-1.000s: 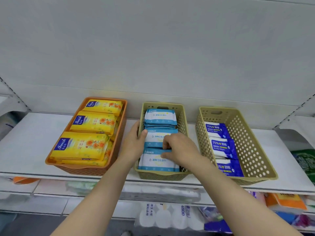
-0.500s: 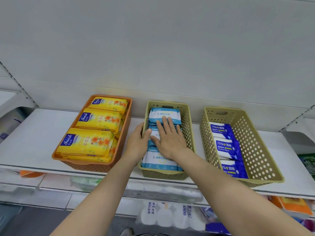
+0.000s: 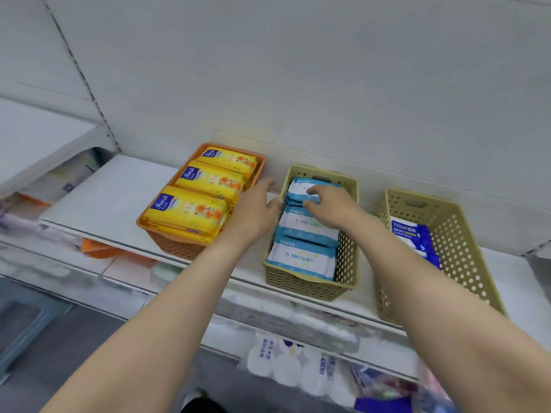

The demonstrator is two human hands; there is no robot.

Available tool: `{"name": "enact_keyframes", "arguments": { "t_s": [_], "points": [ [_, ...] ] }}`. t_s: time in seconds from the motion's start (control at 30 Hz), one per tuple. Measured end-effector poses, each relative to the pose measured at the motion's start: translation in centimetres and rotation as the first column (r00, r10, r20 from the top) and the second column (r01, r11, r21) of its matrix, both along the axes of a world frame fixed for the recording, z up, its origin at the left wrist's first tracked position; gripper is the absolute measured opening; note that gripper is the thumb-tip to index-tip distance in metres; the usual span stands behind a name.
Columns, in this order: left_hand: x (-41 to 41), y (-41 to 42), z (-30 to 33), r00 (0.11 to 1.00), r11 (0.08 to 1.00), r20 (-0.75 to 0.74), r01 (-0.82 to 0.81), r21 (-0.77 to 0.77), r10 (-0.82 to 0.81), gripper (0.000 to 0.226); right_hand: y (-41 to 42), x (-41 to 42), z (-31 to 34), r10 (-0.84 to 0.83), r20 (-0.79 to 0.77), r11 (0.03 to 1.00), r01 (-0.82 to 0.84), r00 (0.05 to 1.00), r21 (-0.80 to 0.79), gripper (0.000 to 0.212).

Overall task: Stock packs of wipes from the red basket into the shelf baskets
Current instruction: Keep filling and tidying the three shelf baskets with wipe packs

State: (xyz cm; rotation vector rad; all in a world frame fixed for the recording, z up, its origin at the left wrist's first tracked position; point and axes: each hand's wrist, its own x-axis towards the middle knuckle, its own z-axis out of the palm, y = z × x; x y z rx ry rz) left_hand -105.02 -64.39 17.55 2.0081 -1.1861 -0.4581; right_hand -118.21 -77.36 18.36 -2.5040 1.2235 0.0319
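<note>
Three baskets stand on a white shelf (image 3: 104, 198). The middle beige basket (image 3: 310, 289) holds a row of light-blue wipes packs (image 3: 301, 257). My right hand (image 3: 334, 208) reaches into it and pinches the rearmost light-blue pack (image 3: 298, 190), fingers on top and thumb at its front edge. My left hand (image 3: 256, 210) lies outside the basket's left wall, fingers straight and thumb against the rim. The red basket is out of view.
An orange basket (image 3: 179, 247) to the left is full of yellow wipes packs (image 3: 190, 213). A beige basket (image 3: 453, 234) on the right holds dark-blue wipes packs (image 3: 411, 234). The shelf's back wall rises close behind. Packaged goods (image 3: 298, 368) fill the shelf below.
My right hand moved from lying flat on the middle packs to the rearmost pack and curled round it. The left hand slid further back along the basket. The view swung left.
</note>
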Motion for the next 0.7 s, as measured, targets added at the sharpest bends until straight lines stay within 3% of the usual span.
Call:
{"name": "enact_keyframes", "arguments": {
  "t_s": [0.07, 0.27, 0.5, 0.7],
  "points": [
    [1.5, 1.6, 1.8, 0.994, 0.998, 0.109, 0.007, -0.058, -0.001, 0.051, 0.3, 0.1, 2.9, 0.047, 0.011, 0.998, -0.046, 0.999, -0.038, 0.049],
    [6.8, 10.5, 4.9, 0.958, 0.986, 0.275, -0.037, -0.166, 0.082, 0.052, 6.7, 1.8, 9.6, 0.176, 0.236, 0.970, -0.128, 0.956, -0.205, 0.050],
    [13.5, 26.1, 2.2, 0.899, 0.960, 0.349, -0.210, -0.187, 0.265, 0.053, 20.8, 7.7, 7.4, 0.411, 0.385, 0.862, -0.214, 0.827, -0.460, 0.050],
    [20.7, 41.3, -0.8, 0.898, 0.948, 0.304, -0.295, -0.122, 0.318, 0.055, 34.4, 17.0, 2.1, 0.427, 0.425, 0.895, -0.306, 0.798, -0.324, 0.050]
  ]
}}
